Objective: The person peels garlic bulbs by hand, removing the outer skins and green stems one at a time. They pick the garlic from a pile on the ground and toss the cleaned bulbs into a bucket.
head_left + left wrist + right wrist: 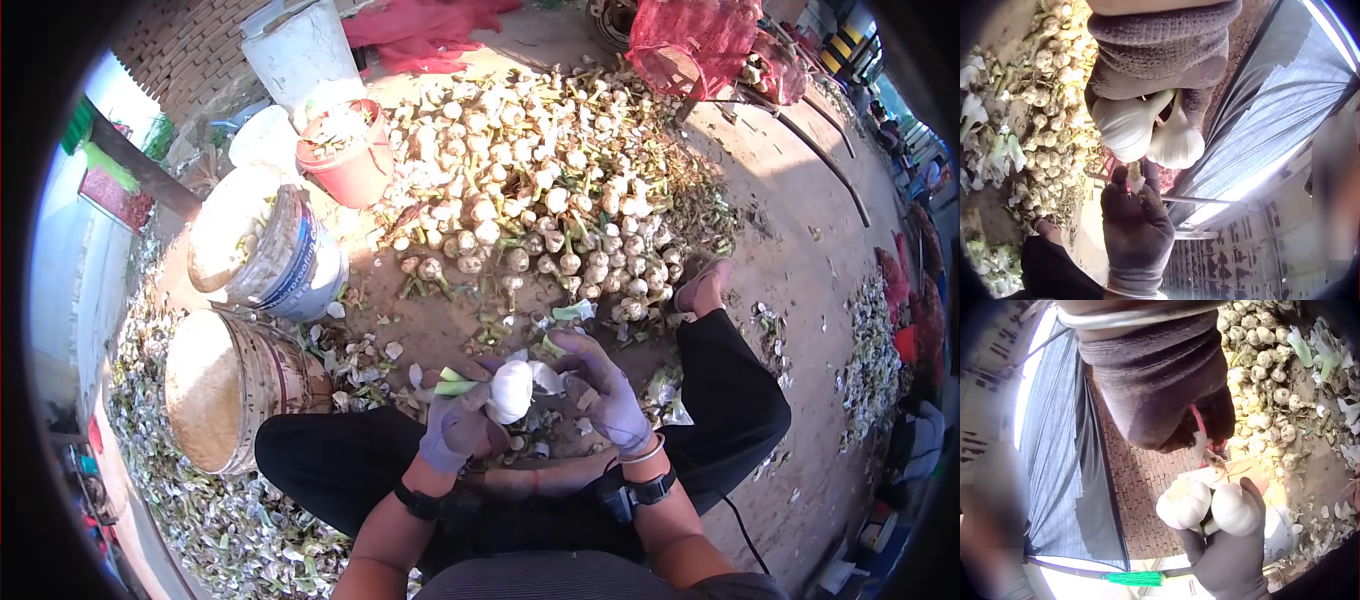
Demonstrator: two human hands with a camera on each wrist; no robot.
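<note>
Two peeled white garlic bulbs sit side by side in my gloved left hand [455,425]; the left wrist view shows one garlic bulb [1124,128] overlapping the other garlic bulb [1175,140]. Fingers wrap around their green cut stems, and the root ends face my right hand. In the head view only one bulb [512,390] shows plainly. My gloved right hand [610,395] is just to the right of the bulbs, its fingertips pinching a scrap of garlic skin [1137,180] with a brownish root part. The same scrap hangs below the right fingers in the right wrist view.
A large heap of unpeeled garlic [530,180] lies ahead on the ground. To the left stand a red bucket [350,165], a white paint bucket [300,260] and a stained bucket [250,385]. Peelings [230,510] litter the floor. Red mesh sacks [690,45] lie at the back.
</note>
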